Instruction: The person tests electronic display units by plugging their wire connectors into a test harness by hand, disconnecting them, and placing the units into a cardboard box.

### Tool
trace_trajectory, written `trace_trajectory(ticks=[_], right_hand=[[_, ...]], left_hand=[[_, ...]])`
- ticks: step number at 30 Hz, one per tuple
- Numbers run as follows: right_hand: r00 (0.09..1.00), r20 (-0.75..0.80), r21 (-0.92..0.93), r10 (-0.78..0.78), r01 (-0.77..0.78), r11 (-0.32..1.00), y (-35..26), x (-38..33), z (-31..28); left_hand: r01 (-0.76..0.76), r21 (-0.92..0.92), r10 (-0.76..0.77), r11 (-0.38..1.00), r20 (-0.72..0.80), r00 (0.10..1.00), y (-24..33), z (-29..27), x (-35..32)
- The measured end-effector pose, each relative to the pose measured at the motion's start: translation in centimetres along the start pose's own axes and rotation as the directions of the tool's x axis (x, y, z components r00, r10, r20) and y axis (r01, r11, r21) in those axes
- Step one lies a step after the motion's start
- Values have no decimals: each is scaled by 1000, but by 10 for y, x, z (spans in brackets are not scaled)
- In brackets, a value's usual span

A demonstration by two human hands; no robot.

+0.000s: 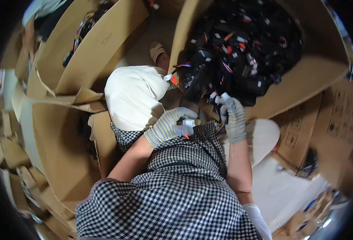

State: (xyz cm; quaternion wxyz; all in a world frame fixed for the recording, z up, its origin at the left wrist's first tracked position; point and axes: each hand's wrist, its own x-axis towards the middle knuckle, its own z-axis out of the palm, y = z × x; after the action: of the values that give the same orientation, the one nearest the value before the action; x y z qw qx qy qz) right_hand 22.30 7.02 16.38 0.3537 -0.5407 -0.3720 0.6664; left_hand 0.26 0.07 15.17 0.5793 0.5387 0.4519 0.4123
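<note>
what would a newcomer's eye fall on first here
Probably the heap of black parts with colourful wires in the open brown cardboard box, upper right. The black-and-white checked cloth garment fills the lower middle. Near the centre, the left hand, in a striped grey fabric glove, holds a small white plastic connector.

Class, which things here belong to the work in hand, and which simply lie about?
In the work: left hand, white connector it holds; right hand, white piece touching it; black wired parts.

Lying about: printed cardboard at right; open carton at left.
</note>
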Motion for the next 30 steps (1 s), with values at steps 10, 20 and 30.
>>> trace_trajectory(ticks=[10, 20, 30], right_hand=[[684, 719, -622, 122, 712, -325, 6, 154, 117], [980, 86, -245, -177, 193, 950, 31, 45, 8], [541, 761, -498, -357, 841, 213, 75, -6, 1]], left_hand=[[-44, 391, -22, 919, 162, 987, -4, 13, 4], [308, -241, -349, 920, -150, 925, -32, 25, 17], [400, -521, -600, 754, -299, 742, -81, 30, 80]])
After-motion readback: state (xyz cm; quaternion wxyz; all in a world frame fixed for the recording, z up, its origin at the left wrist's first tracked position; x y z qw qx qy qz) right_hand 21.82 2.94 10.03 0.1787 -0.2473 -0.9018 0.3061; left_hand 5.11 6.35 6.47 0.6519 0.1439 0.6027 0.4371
